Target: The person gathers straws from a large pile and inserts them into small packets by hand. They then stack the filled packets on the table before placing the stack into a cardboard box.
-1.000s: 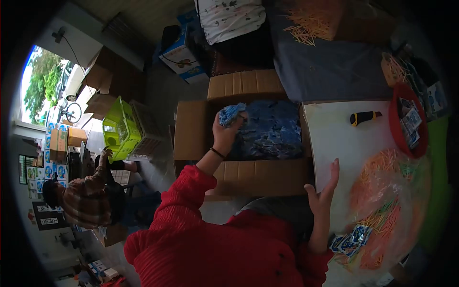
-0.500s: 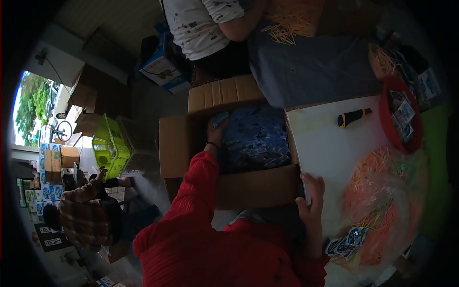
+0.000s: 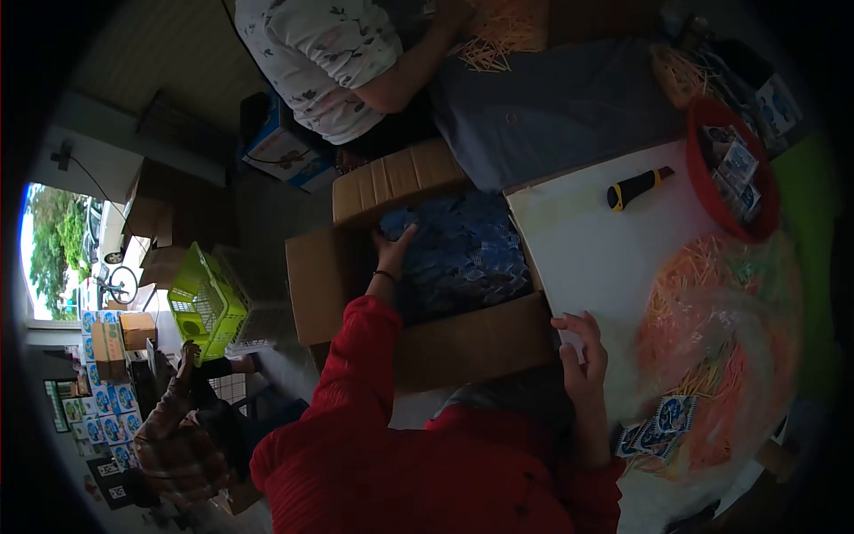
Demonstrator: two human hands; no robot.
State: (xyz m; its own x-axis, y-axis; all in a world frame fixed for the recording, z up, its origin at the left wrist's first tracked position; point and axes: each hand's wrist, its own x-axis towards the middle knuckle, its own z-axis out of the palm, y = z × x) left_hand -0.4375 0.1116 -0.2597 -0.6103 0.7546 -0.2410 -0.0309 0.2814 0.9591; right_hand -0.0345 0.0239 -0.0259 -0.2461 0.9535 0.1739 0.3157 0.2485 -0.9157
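Observation:
My left hand (image 3: 391,253) is inside an open cardboard box (image 3: 471,351), at the left side of a mass of small blue packets (image 3: 467,254). Its thumb and fingers are spread against the packets, with a lighter blue packet (image 3: 399,217) just beyond them. Some fingertips are hard to make out in the dim light. My right hand (image 3: 584,360) rests by the near left edge of the white tabletop (image 3: 596,240), close to the box's corner. Its fingers are loosely bent, the thumb stands apart, and nothing shows in it.
A yellow-black box cutter (image 3: 639,189) and a red bowl of packets (image 3: 772,200) sit on the table. Clear plastic (image 3: 752,329) covers orange-pink sticks, beside blue packets (image 3: 658,432). One person (image 3: 325,67) is across the box; another (image 3: 182,454) is left, near a green basket (image 3: 209,307).
My left hand's fingers have spread apart at the packets, around the lighter packet. My right hand stays by the table edge. The view has shifted slightly, and the person across leans differently.

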